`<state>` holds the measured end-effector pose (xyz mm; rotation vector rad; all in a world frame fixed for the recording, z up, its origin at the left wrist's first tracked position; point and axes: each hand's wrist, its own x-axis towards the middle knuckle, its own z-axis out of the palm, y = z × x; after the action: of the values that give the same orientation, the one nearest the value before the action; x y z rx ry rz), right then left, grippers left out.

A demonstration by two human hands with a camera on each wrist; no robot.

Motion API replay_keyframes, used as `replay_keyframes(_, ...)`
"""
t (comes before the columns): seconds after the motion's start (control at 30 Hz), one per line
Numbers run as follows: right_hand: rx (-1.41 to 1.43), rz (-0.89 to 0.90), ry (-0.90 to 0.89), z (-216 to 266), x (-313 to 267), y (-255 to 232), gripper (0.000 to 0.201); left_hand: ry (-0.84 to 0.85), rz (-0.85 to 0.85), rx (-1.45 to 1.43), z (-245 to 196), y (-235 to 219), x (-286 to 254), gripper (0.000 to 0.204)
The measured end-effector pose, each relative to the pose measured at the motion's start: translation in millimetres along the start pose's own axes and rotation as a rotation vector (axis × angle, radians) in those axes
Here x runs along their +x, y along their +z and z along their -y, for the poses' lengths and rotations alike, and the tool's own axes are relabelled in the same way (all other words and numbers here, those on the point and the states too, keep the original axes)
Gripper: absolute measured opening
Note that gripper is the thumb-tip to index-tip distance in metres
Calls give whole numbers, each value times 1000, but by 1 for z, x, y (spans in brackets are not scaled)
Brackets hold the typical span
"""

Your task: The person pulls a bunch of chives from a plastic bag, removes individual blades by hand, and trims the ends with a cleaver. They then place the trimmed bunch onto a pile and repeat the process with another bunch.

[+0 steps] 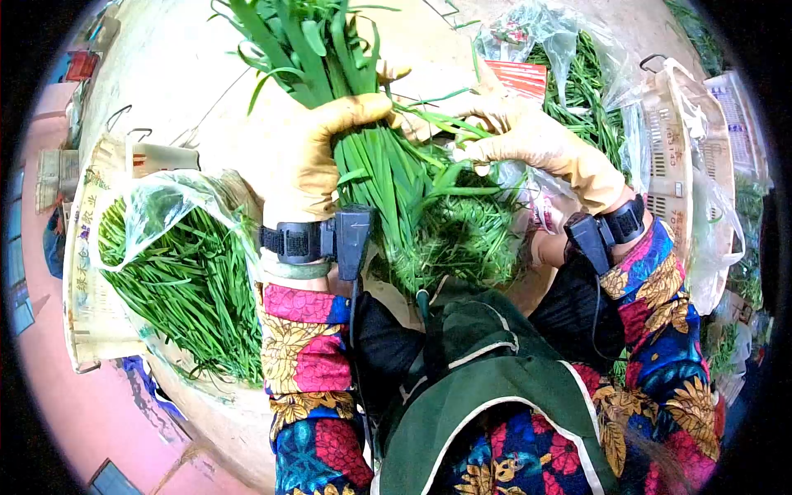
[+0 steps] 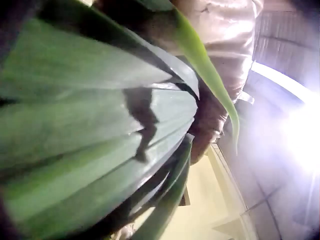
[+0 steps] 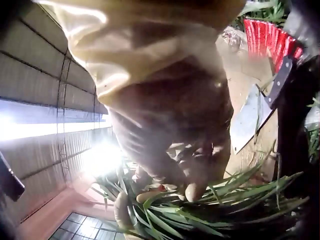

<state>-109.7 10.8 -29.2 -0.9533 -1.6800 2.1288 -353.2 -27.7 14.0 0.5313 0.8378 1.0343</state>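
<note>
Two gloved hands work one thick bundle of long flat green chive leaves held above the round pale desk. The left hand wraps the bundle's middle; the right hand pinches loose blades at its side. A clear plastic bag of cut green leaves lies left, at the desk's edge. Tugging hard could probably pull blades free and scatter them. A steel cleaver lies near; open room remains beyond the bundle.
</note>
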Motion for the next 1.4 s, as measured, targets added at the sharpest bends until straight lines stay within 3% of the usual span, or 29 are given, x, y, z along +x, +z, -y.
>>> replay_keyframes(0.07, 67, -32, -15, -4, 1, 2, 43, -19, 91, -79, -4, -3, 0, 36)
replay_keyframes(0.13, -5, -84, -1, -4, 2, 2, 33, 49, -23, -17, -4, -3, -5, 33)
replay_keyframes(0.2, -30, -17, -8, -6, 1, -1, 29, 94, -145, 96, -3, -12, -2, 33)
replay_keyframes(0.23, -45, 16, -12, -4, 1, -1, 27, 85, -139, 81, -7, -16, -1, 36)
replay_keyframes(0.27, 80, -61, -11, -3, -5, 6, 20, 126, 6, 45, -8, -18, -1, 39)
replay_keyframes(0.4, -156, 77, 258, -21, -11, -8, 15, 155, -24, 23, -17, -19, -14, 40)
replay_keyframes(0.47, -469, 120, 418, -29, -14, -11, 14, 146, -27, -32, -16, -21, -16, 36)
replay_keyframes(0.5, -653, 146, 362, -31, -18, -12, 15, 189, -145, 39, -15, -28, -12, 29)
replay_keyframes(0.6, -718, 4, 241, -30, -12, -13, 22, 182, -88, 94, -14, -37, -11, 25)
replay_keyframes(0.67, -530, -74, -80, -35, -2, -14, 30, 149, -98, 83, -11, -33, -12, 28)
replay_keyframes(0.73, -308, -133, -90, -24, 5, -7, 33, 98, -73, 41, -11, -19, -14, 32)
replay_keyframes(0.77, -147, -115, -83, -15, 4, 2, 36, 105, 65, 40, -12, -13, -12, 41)
replay_keyframes(0.87, -86, -70, -121, -6, 6, 11, 40, 48, 125, -12, -6, -12, -7, 48)
replay_keyframes(0.9, -178, -53, -130, -8, 10, 11, 43, 79, 4, 85, -6, -8, -10, 46)
replay_keyframes(1.0, -68, -79, -36, -8, 11, 11, 39, 101, -32, 140, -7, -7, -10, 45)
replay_keyframes(1.13, -75, -93, -118, -12, 9, 6, 34, 94, -62, 88, -7, -2, -16, 45)
replay_keyframes(1.17, -58, -81, -115, -15, 10, 3, 34, 90, 47, 46, -8, -3, -14, 46)
replay_keyframes(1.33, -48, -140, -22, -3, 5, 9, 25, 113, 34, 91, -7, -6, -13, 46)
replay_keyframes(1.4, 25, -112, -82, -15, 8, 3, 20, 120, 63, 75, -7, -7, -11, 46)
